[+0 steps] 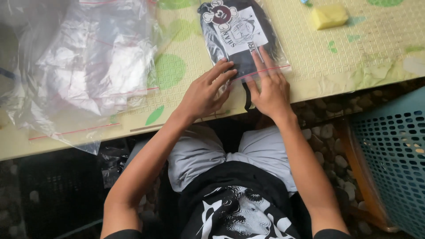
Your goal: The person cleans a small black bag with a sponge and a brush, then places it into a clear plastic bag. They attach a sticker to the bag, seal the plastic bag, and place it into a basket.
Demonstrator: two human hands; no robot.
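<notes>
Sitting at the table edge, I see my lap nearest: grey shorts (230,152) and a black shirt with a white print (234,212). To my right stands a teal perforated plastic basket (394,155) on the pebbled floor (325,128). Both my hands rest on the near end of a clear plastic bag holding a folded black garment (241,37). My left hand (206,93) lies flat with its fingers stretched out, fingertips pressing the bag's near corner. My right hand (269,86) is also flat and spread, fingers laid over the bag's red sealing strip (265,70), pressing down on it. Neither hand pinches anything. The bag lies on the pale yellow table mat with green spots (345,57), its sealed end at the table's near edge and its printed white label farther from me. Left of my hands sits a heap of empty clear plastic bags (93,62) with red strips. Farthest off, toward the right, lies a yellow sponge (330,16).
</notes>
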